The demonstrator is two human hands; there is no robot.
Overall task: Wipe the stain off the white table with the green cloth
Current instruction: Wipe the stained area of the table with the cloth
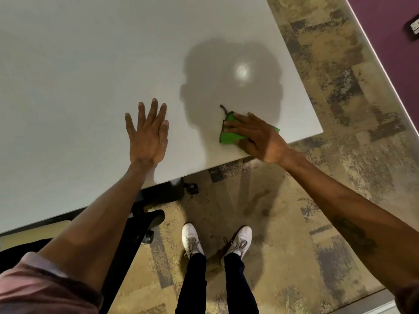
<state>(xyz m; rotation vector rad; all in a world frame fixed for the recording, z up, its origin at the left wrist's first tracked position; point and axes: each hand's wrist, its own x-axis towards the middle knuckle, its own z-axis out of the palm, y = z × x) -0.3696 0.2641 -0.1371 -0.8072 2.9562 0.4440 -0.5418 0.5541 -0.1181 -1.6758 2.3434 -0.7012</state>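
We press the green cloth (229, 135) flat under our right hand (256, 138) near the white table (90, 64) corner, the thin dark stain (224, 109) running away just past its far edge, left hand (147, 134) splayed empty well aside.

one white table (90, 53), one green cloth (229, 137), one dark stain (224, 109), two hands (147, 137) (256, 137), two white shoes (191, 240) (240, 240).

A black wheeled chair base (145, 214) stands on mottled carpet (328, 91).
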